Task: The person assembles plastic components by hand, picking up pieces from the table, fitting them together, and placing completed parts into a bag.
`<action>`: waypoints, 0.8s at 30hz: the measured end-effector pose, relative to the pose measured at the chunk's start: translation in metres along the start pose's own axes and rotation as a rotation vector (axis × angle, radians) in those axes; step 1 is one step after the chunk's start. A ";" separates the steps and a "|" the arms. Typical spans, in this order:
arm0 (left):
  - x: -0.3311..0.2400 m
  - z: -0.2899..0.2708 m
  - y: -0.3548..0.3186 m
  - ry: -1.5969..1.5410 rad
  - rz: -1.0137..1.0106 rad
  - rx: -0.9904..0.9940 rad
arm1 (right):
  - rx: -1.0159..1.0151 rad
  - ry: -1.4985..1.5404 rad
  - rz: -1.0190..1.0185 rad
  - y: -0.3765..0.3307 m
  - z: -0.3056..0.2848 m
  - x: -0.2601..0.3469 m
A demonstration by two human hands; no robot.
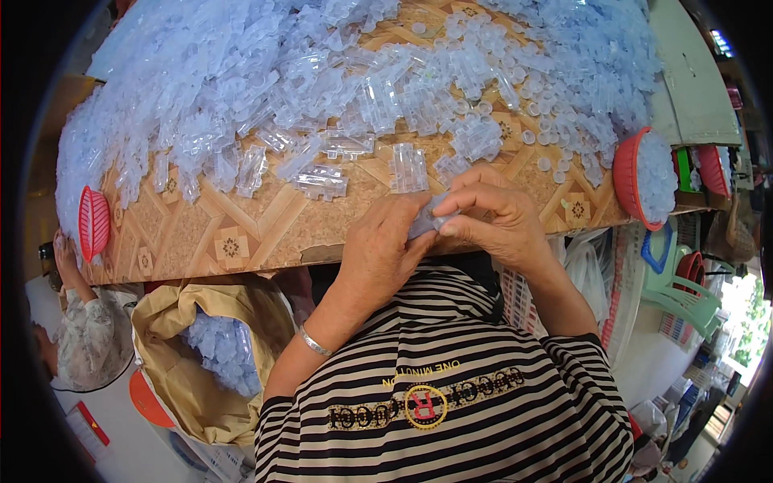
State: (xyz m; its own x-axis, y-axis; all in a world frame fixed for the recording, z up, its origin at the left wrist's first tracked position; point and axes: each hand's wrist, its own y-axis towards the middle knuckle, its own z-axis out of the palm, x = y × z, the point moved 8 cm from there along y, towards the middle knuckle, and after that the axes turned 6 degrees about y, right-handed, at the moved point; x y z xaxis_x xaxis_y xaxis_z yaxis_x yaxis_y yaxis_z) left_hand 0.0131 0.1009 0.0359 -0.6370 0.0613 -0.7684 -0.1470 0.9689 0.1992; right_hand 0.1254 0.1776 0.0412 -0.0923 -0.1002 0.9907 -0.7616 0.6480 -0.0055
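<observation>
Close to the table's front edge, my left hand point(380, 245) is closed round a clear bluish plastic piece point(424, 219). The fingers and thumb of my right hand point(498, 216) pinch at the right end of that same piece. Its exact shape is mostly covered by my fingers. Just beyond my hands lie rectangular clear plastic cases point(409, 167), some flat and some leaning on each other. Small round clear plastic caps point(544, 137) are scattered farther right.
A big heap of clear plastic parts point(201, 80) covers the far table. Red baskets stand at the left point(93, 224) and right point(636, 173) edges. A paper-lined sack point(165, 322) with parts stands lower left. Another person's arm point(74, 274) shows at far left. A green chair point(684, 298) is right.
</observation>
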 end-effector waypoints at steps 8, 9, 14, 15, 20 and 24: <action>-0.004 -0.002 -0.002 0.133 0.046 -0.021 | -0.030 0.562 0.159 0.006 0.014 -0.035; -0.004 -0.002 -0.002 0.133 0.045 -0.022 | 0.014 0.557 0.180 0.008 0.017 -0.036; -0.017 -0.003 -0.001 0.243 0.205 -0.031 | 0.139 0.740 0.368 0.001 0.035 -0.041; -0.017 -0.003 -0.002 0.243 0.205 -0.031 | 0.143 0.723 0.375 0.000 0.035 -0.042; -0.020 0.001 -0.003 0.246 0.234 -0.005 | 0.133 0.743 0.351 0.000 0.039 -0.041; -0.019 0.003 -0.004 0.256 0.253 -0.027 | 0.072 0.737 0.300 -0.002 0.038 -0.048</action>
State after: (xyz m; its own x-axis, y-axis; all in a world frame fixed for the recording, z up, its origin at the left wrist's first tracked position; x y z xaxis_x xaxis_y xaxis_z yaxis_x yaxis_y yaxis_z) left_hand 0.0281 0.0971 0.0477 -0.8243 0.2328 -0.5160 0.0219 0.9239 0.3819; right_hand 0.1071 0.1518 -0.0120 0.1289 0.6122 0.7801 -0.8134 0.5153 -0.2700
